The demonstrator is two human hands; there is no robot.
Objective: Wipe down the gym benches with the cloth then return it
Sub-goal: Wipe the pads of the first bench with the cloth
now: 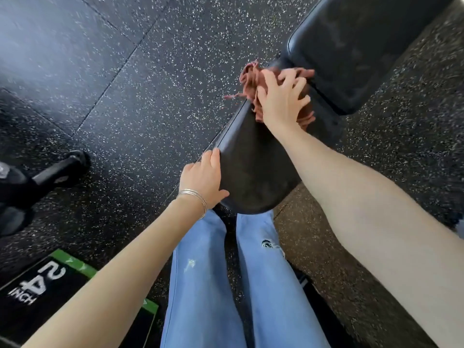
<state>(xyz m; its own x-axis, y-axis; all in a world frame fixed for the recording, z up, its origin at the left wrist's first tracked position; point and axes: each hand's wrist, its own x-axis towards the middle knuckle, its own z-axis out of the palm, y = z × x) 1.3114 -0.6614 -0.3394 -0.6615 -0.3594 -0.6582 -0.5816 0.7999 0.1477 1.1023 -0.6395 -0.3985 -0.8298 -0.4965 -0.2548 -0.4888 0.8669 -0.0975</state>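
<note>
Head view, from left to right. At the far left edge, about mid-height, a black dumbbell (60, 169) lay on the speckled rubber floor (150, 71). In the lower left corner stood a black box (37, 285) w/ green edging & the print "24 INCH". Lower centre: the person's legs in light blue jeans (206, 272), torn at one knee. Just above them the left hand (203, 179), w/ thin silver bangles (194, 197) on the wrist, rested against the left rim of the bench's seat pad (253, 172). Its fingers were relaxed & lay along the rim, the thumb on the near edge, holding nothing. The seat pad, black & rounded, took the centre of the frame. At its far end, upper centre-right, the reddish-brown cloth (251, 81) lay bunched up, right at the gap btw. the seat pad & the back pad (364, 46). The right hand (281, 99) pressed down on the cloth w/ fingers spread & mostly straight, not clenched. The back pad filled the upper right corner, a bit blurred.
</note>
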